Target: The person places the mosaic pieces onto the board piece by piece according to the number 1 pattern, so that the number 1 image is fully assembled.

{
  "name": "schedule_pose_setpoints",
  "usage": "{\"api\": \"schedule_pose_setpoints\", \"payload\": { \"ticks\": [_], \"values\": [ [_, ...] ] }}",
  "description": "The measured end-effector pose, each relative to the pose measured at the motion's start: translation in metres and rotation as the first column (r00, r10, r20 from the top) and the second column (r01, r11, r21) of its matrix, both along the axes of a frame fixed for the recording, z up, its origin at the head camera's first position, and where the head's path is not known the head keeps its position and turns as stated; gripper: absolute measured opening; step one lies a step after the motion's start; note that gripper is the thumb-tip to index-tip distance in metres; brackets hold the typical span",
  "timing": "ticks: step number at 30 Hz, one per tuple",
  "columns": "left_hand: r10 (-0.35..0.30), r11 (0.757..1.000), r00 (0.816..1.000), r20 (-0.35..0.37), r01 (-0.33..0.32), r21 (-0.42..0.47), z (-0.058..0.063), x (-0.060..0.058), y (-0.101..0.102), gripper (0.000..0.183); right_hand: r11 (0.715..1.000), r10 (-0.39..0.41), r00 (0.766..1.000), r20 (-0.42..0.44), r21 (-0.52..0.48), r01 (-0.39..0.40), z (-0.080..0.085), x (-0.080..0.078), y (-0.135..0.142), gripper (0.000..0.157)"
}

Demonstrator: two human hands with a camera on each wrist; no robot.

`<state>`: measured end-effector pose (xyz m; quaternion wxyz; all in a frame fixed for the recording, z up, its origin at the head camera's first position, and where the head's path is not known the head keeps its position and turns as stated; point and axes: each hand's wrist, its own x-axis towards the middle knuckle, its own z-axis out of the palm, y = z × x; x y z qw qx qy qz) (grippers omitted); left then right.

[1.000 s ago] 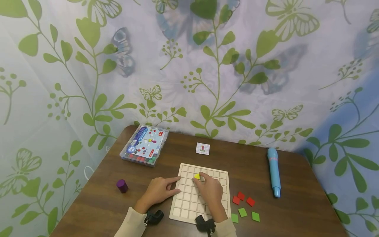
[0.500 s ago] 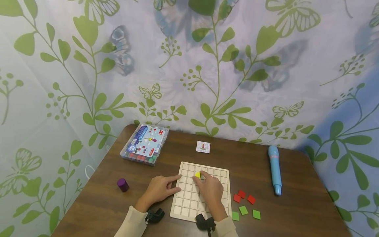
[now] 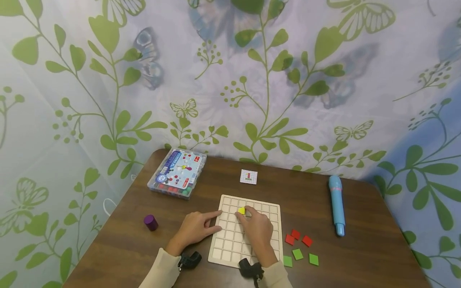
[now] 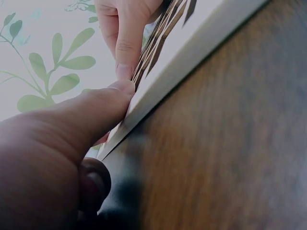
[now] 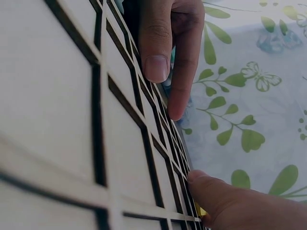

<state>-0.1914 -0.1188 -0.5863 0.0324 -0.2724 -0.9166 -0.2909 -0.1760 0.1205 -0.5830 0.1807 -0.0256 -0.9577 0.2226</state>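
Note:
A pale wooden grid board lies on the table. My right hand is over its upper part, thumb and index finger pinching a small yellow tile at one of the grid squares. In the right wrist view only a sliver of the yellow tile shows near the thumb. My left hand touches the board's left side, with thumb and index finger extended to its rim. The left wrist view has the left thumb against the board's edge. Whether the tile sits fully in its square, I cannot tell.
Loose red tiles and green tiles lie right of the board. A printed grid card is behind it. A clear plastic box and purple cylinder are left; a blue microphone-shaped object lies far right.
The head view has shifted slightly. Both hands keep almost the same places on the board, and the visible part of the yellow tile between the right fingers changes shape a little.

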Motion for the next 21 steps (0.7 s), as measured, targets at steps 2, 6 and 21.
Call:
{"api": "schedule_pose_setpoints", "payload": {
  "ticks": [2,6,21],
  "values": [
    [0.001,1.0,1.0,0.004,-0.001,-0.001,-0.0003,-0.0003,0.0,0.049,1.0,0.002,1.0,-0.003,-0.005,-0.002,0.0007,0.0006,-0.0001,0.048],
    [0.004,1.0,1.0,-0.004,-0.004,0.004,0.0006,0.0001,0.0001,0.049,1.0,0.01,0.999,-0.037,-0.007,-0.01,-0.0002,0.0006,0.0003,0.046],
    [-0.003,1.0,1.0,0.019,0.003,0.004,-0.0003,-0.0008,0.0,0.049,0.999,-0.016,0.999,-0.048,-0.052,0.013,-0.0056,0.0005,-0.0001,0.038]
  ]
}}
